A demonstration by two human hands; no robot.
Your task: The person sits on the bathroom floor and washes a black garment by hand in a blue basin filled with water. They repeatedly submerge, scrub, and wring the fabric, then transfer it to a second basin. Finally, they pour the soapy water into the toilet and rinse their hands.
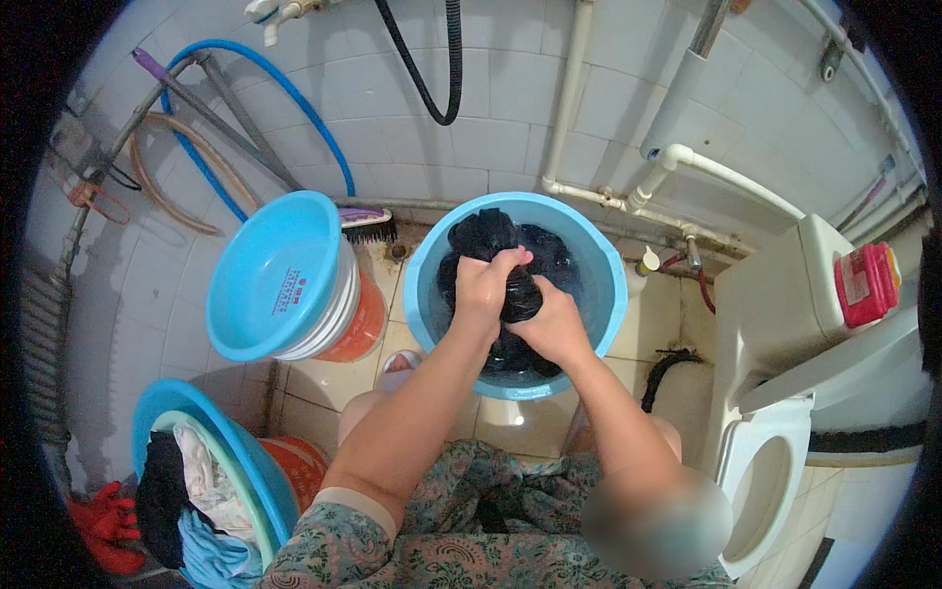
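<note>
- Left hand (481, 293): clenched around a bunched black cloth (483, 232), thumb uppermost; the upper end of the bunch projects above the fist.
- Right hand (555, 326): clenched on the lower part of the same bunch, just beside the left hand and slightly nearer the body.
- Position of the black cloth: gripped above the interior of a blue basin (610, 329). More dark cloth (548, 257) lies in the basin below; whether it is joined to the gripped part cannot be told.
- The blue basin stands on the tiled floor (314, 388), in front of the person and near the wall.
- Left of the basin: a second, shallower blue bowl (257, 285) rests tilted on top of a white-and-orange bucket (359, 316).
- Between bowl and basin, by the wall: a brush (371, 232) with black bristles.
- Lower left: a blue tub (167, 398) holds a pale green bowl (245, 478) with black, white and light blue clothes (201, 481); red gloves (106, 525) are beside it.
- Right side: a white toilet (731, 339) with its lid raised; a red container (865, 285) is on the tank.
- Upper left: a blue hose (312, 116) is looped against the wall.
</note>
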